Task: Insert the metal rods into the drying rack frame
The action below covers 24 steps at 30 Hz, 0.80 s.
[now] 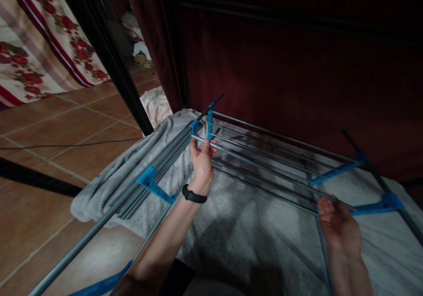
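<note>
A clothes drying rack (261,158) of grey metal rods and blue plastic joints rests partly unfolded over a grey blanket (244,216). My left hand (202,157), with a black band on its wrist, pinches one end of the nearest upper rod, close to a blue bracket (209,121). Towards the other end of that rod, my right hand (342,225) is turned palm up, its fingers curled around it beside a blue arm (376,205). Left of my left forearm, several rods (155,172) lie close together, with another blue bracket (152,183) on them.
Dark red cloth (264,75) hangs just behind the rack. A black post (105,53) slants down on the left, before a flowered curtain (42,40). A thin cable (72,146) crosses the brown tile floor (42,190). White striped cloth (157,106) lies beyond the blanket.
</note>
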{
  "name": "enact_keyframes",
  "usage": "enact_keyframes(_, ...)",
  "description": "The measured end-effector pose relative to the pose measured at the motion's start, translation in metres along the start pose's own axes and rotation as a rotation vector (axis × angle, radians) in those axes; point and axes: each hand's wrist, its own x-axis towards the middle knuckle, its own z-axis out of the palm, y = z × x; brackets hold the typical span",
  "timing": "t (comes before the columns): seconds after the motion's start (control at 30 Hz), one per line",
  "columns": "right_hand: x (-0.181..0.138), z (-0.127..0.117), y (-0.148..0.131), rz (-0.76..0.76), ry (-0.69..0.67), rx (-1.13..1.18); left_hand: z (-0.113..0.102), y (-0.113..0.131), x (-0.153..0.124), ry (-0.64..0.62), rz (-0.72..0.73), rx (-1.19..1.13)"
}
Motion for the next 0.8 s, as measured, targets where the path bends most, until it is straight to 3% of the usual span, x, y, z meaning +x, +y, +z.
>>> enact_keyframes(0.37,-0.02,0.019,0.0,0.032,-0.026,0.093,-0.01,-0.005,0.01,0.019,-0.053,0.021)
enact_keyframes(0.8,-0.026,0.018,0.01,-0.047,-0.142,0.062,-0.033,-0.014,0.013,0.126,-0.206,0.095)
